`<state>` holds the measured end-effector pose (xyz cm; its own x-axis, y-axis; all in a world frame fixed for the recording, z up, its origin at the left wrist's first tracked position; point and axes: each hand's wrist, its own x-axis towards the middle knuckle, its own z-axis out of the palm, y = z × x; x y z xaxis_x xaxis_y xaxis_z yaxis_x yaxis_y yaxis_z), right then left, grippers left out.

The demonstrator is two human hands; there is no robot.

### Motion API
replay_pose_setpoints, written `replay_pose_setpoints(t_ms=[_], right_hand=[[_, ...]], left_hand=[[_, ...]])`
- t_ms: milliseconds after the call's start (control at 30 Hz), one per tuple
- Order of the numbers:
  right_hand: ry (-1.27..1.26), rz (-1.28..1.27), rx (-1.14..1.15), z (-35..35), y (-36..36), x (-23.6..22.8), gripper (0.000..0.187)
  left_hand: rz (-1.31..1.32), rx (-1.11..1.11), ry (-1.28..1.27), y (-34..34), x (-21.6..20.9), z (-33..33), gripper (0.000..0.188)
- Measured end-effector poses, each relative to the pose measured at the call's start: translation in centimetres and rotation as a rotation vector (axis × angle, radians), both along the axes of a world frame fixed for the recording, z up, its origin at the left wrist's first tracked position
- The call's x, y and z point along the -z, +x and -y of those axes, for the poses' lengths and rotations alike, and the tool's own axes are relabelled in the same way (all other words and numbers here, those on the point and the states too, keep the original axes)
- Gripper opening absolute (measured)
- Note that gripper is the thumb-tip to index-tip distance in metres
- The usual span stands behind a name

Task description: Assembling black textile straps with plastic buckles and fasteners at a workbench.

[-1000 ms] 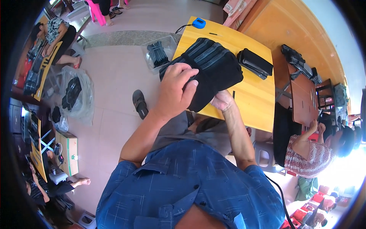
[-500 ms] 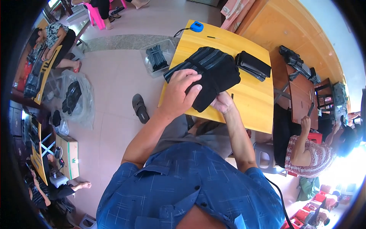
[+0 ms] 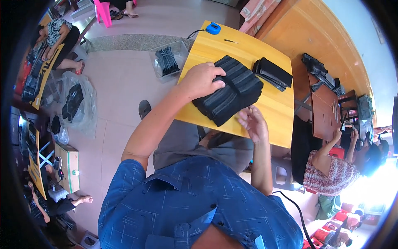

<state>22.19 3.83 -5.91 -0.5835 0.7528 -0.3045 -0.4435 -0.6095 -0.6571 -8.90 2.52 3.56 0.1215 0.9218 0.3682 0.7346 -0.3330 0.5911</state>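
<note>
The bundle (image 3: 229, 96) lay between the two sets of fingers, over the near part of the table (image 3: 277, 120); whether its underside touched the wood could not be told. The left fingers (image 3: 217, 71) rested on its upper left edge, thumb and forefinger a little apart on top, near a dark band across the layers. Whether they pinched that band or only pressed could not be told. The right fingers (image 3: 253, 113) were spread and half curled just beside the lower right edge, with contact unclear.

The step in hand looked like steadying and adjusting the bundle. By judgement, the next move called for the left fingers to keep the layers flush while the right ones met the near edge without dragging the band.

The bundle sat askew, one corner pointing toward the wearer. Nearly square, it seemed slightly longer from lower left, below the left fingers, to upper right, beyond the right fingers; its ribs appeared to run likewise, with the band across them. Beyond the right fingers lay folded cloth (image 3: 273, 74); past the left fingers stood a bin (image 3: 182, 47) of dark strips (image 3: 167, 60)
</note>
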Motion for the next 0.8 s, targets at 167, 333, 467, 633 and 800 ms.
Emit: replay_pose_setpoints(t_ms=[167, 333, 467, 633, 800], right_hand=[[0.694, 0.705, 0.723, 1.2, -1.3, -4.1, 0.045], [1.282, 0.949, 0.397, 1.2, -4.2, -9.0, 0.017], [1.499, 1.108, 0.302, 0.6, -5.8, -9.0, 0.019], [1.357, 1.242, 0.245, 0.6, -6.3, -9.1, 0.019], [1.458, 1.368, 0.185, 0.0, -7.1, -9.9, 0.015]], left_hand=[[0.018, 0.018, 0.023, 3.2, -0.6, 0.6, 0.028], [-0.060, 0.006, 0.029, 3.9, 0.2, -0.2, 0.024], [-0.081, 0.027, 0.035, 3.8, 0.0, -0.4, 0.023], [-0.101, 0.137, 0.040, 3.6, 0.0, -0.4, 0.023], [-0.112, 0.134, 0.063, 3.7, 0.0, -0.5, 0.020]])
